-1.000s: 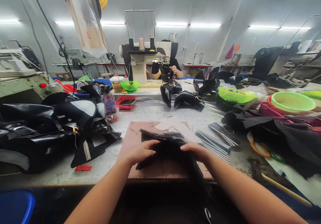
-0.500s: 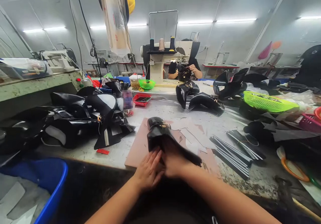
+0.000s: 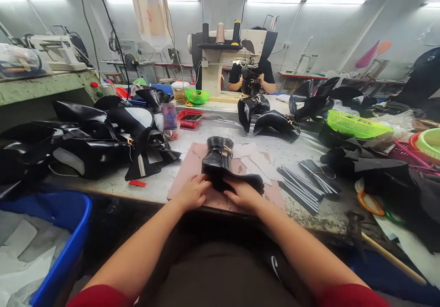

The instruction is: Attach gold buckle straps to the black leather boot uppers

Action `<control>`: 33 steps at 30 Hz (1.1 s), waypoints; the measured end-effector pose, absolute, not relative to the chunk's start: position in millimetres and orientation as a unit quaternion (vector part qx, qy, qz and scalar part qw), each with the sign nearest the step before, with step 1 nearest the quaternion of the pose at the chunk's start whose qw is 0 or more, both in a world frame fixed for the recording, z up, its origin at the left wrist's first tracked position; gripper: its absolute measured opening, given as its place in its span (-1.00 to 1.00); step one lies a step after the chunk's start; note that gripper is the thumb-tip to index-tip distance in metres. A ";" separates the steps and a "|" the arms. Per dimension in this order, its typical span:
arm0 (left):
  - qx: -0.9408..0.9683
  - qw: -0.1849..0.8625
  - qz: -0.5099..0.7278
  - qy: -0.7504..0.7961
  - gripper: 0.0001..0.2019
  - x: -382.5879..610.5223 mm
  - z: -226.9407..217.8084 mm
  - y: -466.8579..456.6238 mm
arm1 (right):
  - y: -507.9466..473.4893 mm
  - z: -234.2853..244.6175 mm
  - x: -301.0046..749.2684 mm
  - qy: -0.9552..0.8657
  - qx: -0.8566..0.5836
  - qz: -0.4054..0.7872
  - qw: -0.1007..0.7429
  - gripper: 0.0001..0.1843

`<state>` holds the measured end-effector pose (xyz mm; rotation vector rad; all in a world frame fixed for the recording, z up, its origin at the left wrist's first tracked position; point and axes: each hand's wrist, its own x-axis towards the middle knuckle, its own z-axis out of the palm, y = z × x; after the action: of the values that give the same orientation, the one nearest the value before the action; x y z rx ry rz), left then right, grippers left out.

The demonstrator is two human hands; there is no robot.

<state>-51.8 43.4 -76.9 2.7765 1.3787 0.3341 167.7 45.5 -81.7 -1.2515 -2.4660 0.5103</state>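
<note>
A black leather boot upper (image 3: 220, 162) with a gold buckle lies on a pinkish cutting board (image 3: 192, 169) at the table's near edge. My left hand (image 3: 192, 191) presses on its near left end, fingers curled against the leather. My right hand (image 3: 244, 193) lies on its near right side, fingers bent over the leather. Both hands hold the piece down on the board.
A heap of black leather parts (image 3: 85, 142) fills the left of the table, more black pieces (image 3: 364, 160) the right. Black strips (image 3: 302, 183) lie right of the board. A blue bin (image 3: 65, 233) stands at lower left. A person works at a sewing machine (image 3: 223, 55) beyond.
The leather piece was flat under spread hands, then stood up and was gripped at its base. Now it lies farther up the board with my hands apart on its near end.
</note>
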 end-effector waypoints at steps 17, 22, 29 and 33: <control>0.858 -0.021 0.116 0.500 -0.69 -27.2 -68.6 77.9 | 53.1 -88.7 165.2 -0.857 -0.456 0.142 0.191 -0.40; 0.881 0.010 0.119 0.458 -0.65 -38.6 -72.7 82.2 | 52.7 -100.6 169.4 -0.876 -0.426 0.136 0.180 -0.41; 0.924 0.054 0.098 0.367 -0.61 -46.6 -83.4 94.1 | 47.7 -111.5 172.7 -0.894 -0.396 0.122 0.170 -0.45; 0.936 0.066 0.073 0.338 -0.58 -49.2 -82.3 95.7 | 47.6 -111.0 173.5 -0.901 -0.384 0.117 0.165 -0.47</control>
<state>-49.2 95.7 -82.3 2.8232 1.0204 0.2198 173.5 47.6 -111.0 -1.0951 -2.5672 0.3331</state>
